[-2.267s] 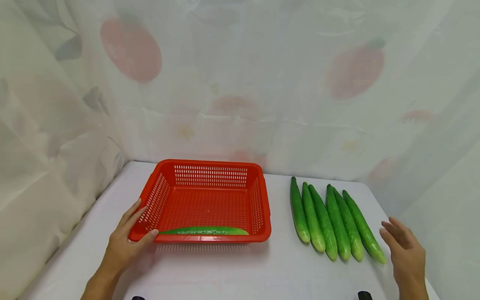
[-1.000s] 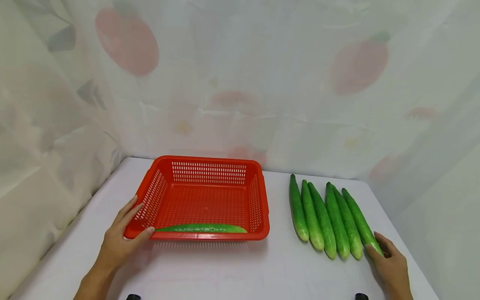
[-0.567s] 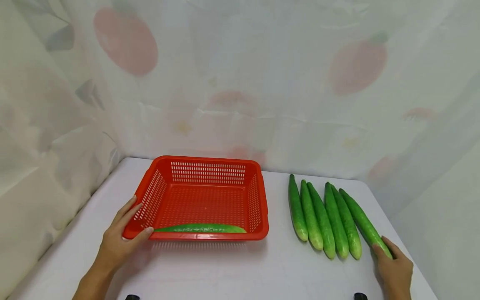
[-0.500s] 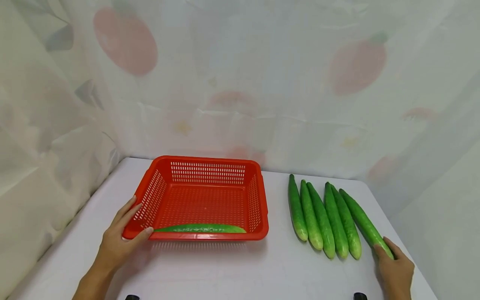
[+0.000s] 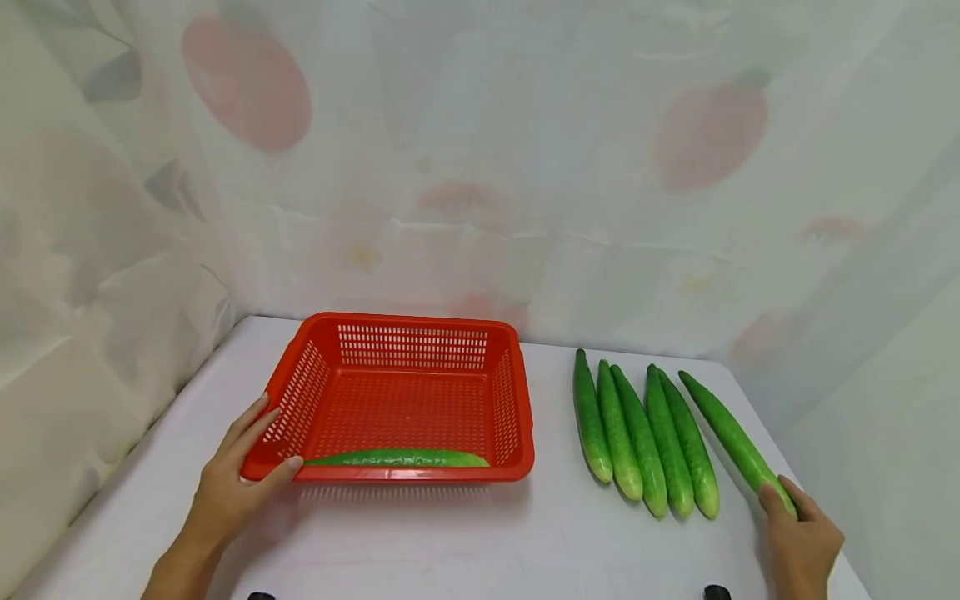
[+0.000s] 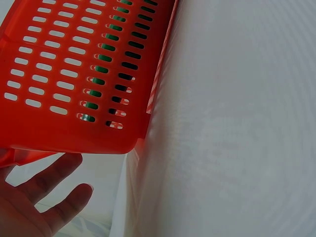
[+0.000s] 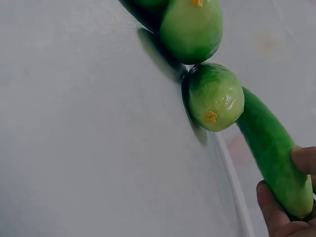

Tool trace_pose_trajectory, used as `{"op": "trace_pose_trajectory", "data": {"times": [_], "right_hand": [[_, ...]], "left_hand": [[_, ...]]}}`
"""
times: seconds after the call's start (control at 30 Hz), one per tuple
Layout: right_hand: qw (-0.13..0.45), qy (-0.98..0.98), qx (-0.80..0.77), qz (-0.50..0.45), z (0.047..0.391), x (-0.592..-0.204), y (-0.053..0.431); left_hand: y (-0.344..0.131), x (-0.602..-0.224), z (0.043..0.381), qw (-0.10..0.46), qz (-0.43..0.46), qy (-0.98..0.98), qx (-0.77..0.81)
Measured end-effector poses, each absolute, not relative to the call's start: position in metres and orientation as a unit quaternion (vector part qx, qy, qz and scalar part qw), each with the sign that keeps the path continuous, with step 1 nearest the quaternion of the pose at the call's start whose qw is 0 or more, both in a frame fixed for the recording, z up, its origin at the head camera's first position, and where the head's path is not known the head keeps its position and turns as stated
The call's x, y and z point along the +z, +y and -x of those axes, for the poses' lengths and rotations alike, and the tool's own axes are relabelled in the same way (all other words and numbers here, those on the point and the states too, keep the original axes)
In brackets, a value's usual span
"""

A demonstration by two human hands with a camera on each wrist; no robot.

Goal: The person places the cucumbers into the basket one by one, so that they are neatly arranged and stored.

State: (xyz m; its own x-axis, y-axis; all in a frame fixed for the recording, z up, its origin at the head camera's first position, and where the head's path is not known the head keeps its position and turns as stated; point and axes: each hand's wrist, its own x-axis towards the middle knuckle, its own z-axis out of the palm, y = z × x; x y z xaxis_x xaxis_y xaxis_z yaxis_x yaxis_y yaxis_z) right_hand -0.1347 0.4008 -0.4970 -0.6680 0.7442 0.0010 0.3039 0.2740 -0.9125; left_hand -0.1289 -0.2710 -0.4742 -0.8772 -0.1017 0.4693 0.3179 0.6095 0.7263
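My left hand [image 5: 225, 496] rests on the near left corner of a red perforated plastic basket [image 5: 390, 474], thumb on the front rim and fingers at the left side. In the left wrist view, two straight fingers of that hand [image 6: 34, 202] show beside the basket wall [image 6: 54, 131]. One cucumber [image 5: 397, 457] lies along the basket's front wall. At the right, my right hand [image 5: 802, 537] grips another cucumber [image 5: 733, 440] by its pale near end, thumb and fingers around it in the right wrist view. That cucumber slants apart from several cucumbers [image 5: 666, 442] lying side by side.
A white table [image 5: 450, 542] carries everything. Behind it hangs a pale fruit-print curtain [image 5: 465, 275], with more cloth at the left [image 5: 112, 400] and right. Two small dark objects poke in at the bottom edge, one at the left [image 5: 261, 596] and one at the right [image 5: 717, 592].
My right hand came down to the outermost cucumber, took hold of its near end and drew it right, away from the row. My left hand stays on the basket.
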Motion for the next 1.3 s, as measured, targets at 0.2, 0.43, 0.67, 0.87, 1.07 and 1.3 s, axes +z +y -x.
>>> {"op": "trace_pose_trajectory", "data": {"times": [0.2, 0.43, 0.67, 0.87, 1.07, 1.3], "right_hand": [[0.246, -0.686, 0.593, 0.343, 0.134, -0.486, 0.399], [0.254, -0.619, 0.671, 0.319, 0.129, -0.470, 0.396], [0.268, -0.608, 0.699, 0.263, 0.124, -0.448, 0.381], [0.262, -0.629, 0.699, 0.218, 0.123, -0.427, 0.368], [0.259, -0.615, 0.733, 0.130, 0.124, -0.410, 0.357], [0.234, -0.630, 0.738, 0.065, 0.124, -0.396, 0.346]], "left_hand": [[-0.271, -0.475, 0.128, 0.237, 0.061, -0.864, -0.440], [-0.270, -0.474, 0.127, 0.232, 0.059, -0.865, -0.442], [-0.271, -0.474, 0.128, 0.231, 0.060, -0.864, -0.443], [-0.271, -0.472, 0.128, 0.234, 0.060, -0.865, -0.440], [-0.270, -0.471, 0.127, 0.240, 0.061, -0.865, -0.437], [-0.270, -0.472, 0.128, 0.243, 0.063, -0.864, -0.437]]}}
